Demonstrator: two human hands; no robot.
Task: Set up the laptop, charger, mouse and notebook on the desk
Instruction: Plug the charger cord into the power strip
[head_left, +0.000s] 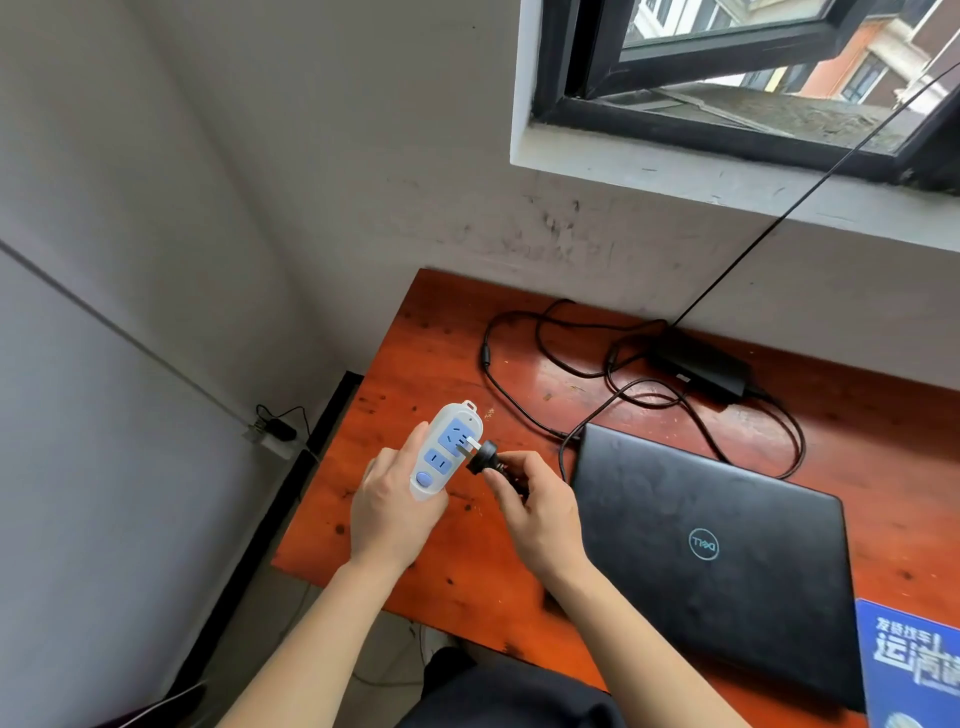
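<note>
Laptop (711, 561) closed, charger (701, 371) and notebook (909, 670) out; left hand (389, 509) grips strip (447, 452), right hand (535, 514) pinches plug (480, 457) at socket; mouse unseen.

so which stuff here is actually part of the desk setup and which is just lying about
Part of the job:
- closed black laptop
- black charger brick with its looped cable
- black round plug, pinched in the right hand
- white and blue power strip, held in the left hand
- blue printed notebook

Just lying about:
- small black adapter plugged in by the floor
- thin black cable running up to the window
</note>
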